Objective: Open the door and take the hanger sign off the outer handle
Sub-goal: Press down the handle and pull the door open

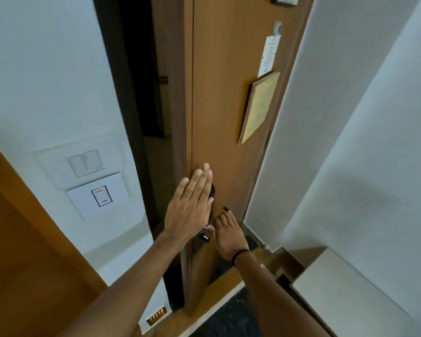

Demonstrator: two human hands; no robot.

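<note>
Standing ajar on its frame, the brown wooden door (pixel 224 105) shows a dark gap along its left edge, and through that gap there's only dim corridor. White walls (pixel 41 69) flank it on both sides. On the left wall sits a double light switch (pixel 85 162), and just below it a white key-card holder (pixel 102 196). Up on the door's inner face hangs a wood-framed notice (pixel 259 107), tilted, with a white paper sheet (pixel 269 58) above it and a peephole (pixel 277 27) higher still. Now the hands: the left hand (pixel 188 206) is flat, fingers straight and together, nothing in its grip, hovering at the door's free edge right over the top of the black lock plate (pixel 201 242). The right hand (pixel 230 235), a dark band (pixel 238 254) round its wrist, is lower and just beside it, fingers curled at the inner handle (pixel 225 209); only the handle's black tip peeks past the fingertips, and whether that grip is truly closed on it I cannot tell. A small metal thumb-turn (pixel 205 237) glints on the plate between the two hands. As for the hanger sign, it's on the outer side of the door, hidden from here.
</note>
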